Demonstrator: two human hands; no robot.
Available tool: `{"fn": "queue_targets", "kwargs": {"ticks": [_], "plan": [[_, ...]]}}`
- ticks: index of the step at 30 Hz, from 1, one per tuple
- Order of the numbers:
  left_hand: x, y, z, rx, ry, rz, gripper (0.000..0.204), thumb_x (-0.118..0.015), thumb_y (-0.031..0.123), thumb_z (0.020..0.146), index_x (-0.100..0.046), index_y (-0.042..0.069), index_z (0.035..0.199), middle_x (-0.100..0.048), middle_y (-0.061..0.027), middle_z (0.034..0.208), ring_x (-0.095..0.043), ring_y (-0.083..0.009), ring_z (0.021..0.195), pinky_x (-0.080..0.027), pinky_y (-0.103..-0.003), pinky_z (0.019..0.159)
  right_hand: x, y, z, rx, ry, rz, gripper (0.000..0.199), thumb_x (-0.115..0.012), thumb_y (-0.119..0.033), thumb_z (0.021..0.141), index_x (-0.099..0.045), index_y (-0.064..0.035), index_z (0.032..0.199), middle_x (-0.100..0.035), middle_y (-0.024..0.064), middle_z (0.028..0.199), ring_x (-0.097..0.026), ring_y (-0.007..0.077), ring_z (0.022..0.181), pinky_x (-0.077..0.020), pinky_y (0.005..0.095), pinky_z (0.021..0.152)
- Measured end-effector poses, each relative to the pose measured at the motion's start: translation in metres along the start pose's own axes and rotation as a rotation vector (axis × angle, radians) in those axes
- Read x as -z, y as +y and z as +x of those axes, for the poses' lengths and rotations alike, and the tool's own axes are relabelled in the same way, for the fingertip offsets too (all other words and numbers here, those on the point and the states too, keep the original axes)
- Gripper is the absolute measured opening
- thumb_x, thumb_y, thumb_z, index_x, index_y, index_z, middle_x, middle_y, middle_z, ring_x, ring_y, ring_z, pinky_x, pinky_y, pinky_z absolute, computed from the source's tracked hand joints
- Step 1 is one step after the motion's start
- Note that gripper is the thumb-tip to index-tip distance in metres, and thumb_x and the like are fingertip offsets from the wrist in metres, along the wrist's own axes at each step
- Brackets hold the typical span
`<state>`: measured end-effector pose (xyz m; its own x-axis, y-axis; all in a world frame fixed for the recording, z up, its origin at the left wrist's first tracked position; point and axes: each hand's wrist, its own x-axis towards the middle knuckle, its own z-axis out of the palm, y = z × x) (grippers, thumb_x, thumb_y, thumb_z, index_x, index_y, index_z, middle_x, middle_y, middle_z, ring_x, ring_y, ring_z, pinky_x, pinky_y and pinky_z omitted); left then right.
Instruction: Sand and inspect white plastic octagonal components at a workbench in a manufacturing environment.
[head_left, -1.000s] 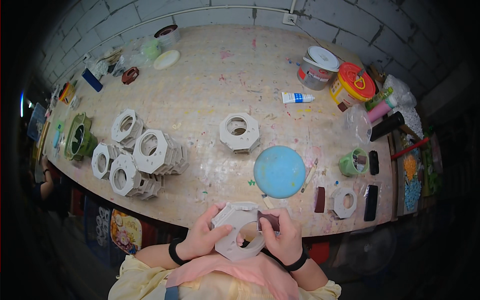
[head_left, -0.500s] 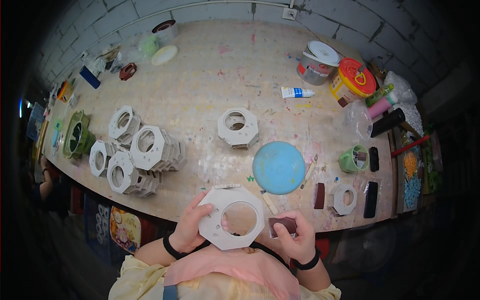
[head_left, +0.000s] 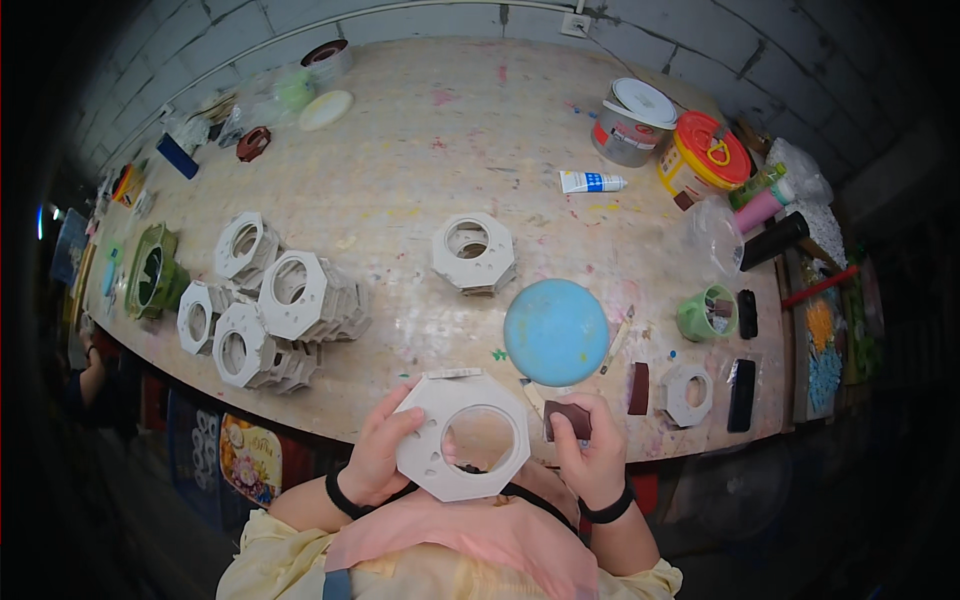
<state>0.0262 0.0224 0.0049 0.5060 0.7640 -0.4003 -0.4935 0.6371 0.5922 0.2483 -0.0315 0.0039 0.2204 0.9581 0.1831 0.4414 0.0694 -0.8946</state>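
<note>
The octagonal ring held at the lower middle of the frame looks like matt, unpainted white board or wood, its face smooth with small drilled holes. The dark brown block beside it looks rough and dull, like a sanding pad. The worktop is pale wood, worn and flecked with paint stains. The round blue disc right of centre has a matt, slightly mottled surface. At the upper right, the tin can is grey metal, and the red lid is glossy plastic.

White tube, blue label, mid-table; red-lidded yellow tub far right.
</note>
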Motion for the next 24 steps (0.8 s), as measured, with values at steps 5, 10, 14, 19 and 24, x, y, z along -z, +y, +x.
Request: {"fn": "queue_targets", "kwargs": {"ticks": [5,10,14,19,24], "plan": [[-0.005,0.006,0.007,-0.125,0.037,-0.002,0.044,-0.042,0.01,0.087,-0.031,0.002,0.129,-0.057,-0.014,0.09,-0.059,-0.0192,0.072,-0.051,-0.031,0.066,-0.001,-0.007,-0.014,-0.141,-0.148,0.225,0.014,-0.059,-0.002,0.08,-0.054,0.0003,0.094,-0.06,0.0064,0.082,-0.057,0.0091,0.07,-0.0462,0.0227,0.062],[-0.013,0.001,0.013,-0.202,0.208,0.083,0.044,-0.046,0.022,0.086,-0.036,0.0,0.122,-0.056,-0.0118,0.075,-0.056,-0.0182,0.064,-0.049,-0.029,0.059,-0.018,-0.012,-0.023,-0.099,-0.253,0.346,0.015,-0.057,0.004,0.08,-0.053,0.0022,0.094,-0.061,0.0065,0.078,-0.06,0.0093,0.068,-0.0478,0.0206,0.059],[-0.015,0.001,0.012,-0.19,0.195,0.058,0.043,-0.046,0.022,0.086,-0.036,0.0,0.121,-0.056,-0.0115,0.074,-0.056,-0.018,0.063,-0.049,-0.029,0.059,-0.026,-0.005,-0.01,0.042,-0.097,0.065,0.015,-0.061,-0.001,0.078,-0.056,0.0005,0.092,-0.062,0.0126,0.069,-0.064,0.0203,0.058,-0.0487,0.0271,0.051],[-0.011,0.003,0.01,-0.194,0.211,0.043,0.043,-0.047,0.024,0.085,-0.038,0.002,0.12,-0.056,-0.0112,0.073,-0.056,-0.0182,0.063,-0.049,-0.029,0.058,-0.017,-0.003,-0.007,0.001,-0.007,0.087,0.016,-0.059,-0.001,0.079,-0.054,0.0007,0.094,-0.062,0.0121,0.07,-0.063,0.0201,0.059,-0.0474,0.0273,0.052],[-0.008,0.004,0.009,-0.199,0.124,-0.037,0.038,-0.043,0.016,0.087,-0.036,0.001,0.122,-0.057,-0.0128,0.083,-0.058,-0.0183,0.071,-0.05,-0.031,0.065,-0.019,-0.011,-0.02,-0.085,-0.198,0.251,0.016,-0.058,-0.002,0.082,-0.052,0.0011,0.096,-0.061,0.0072,0.082,-0.059,0.0106,0.071,-0.0468,0.0231,0.063]]}}
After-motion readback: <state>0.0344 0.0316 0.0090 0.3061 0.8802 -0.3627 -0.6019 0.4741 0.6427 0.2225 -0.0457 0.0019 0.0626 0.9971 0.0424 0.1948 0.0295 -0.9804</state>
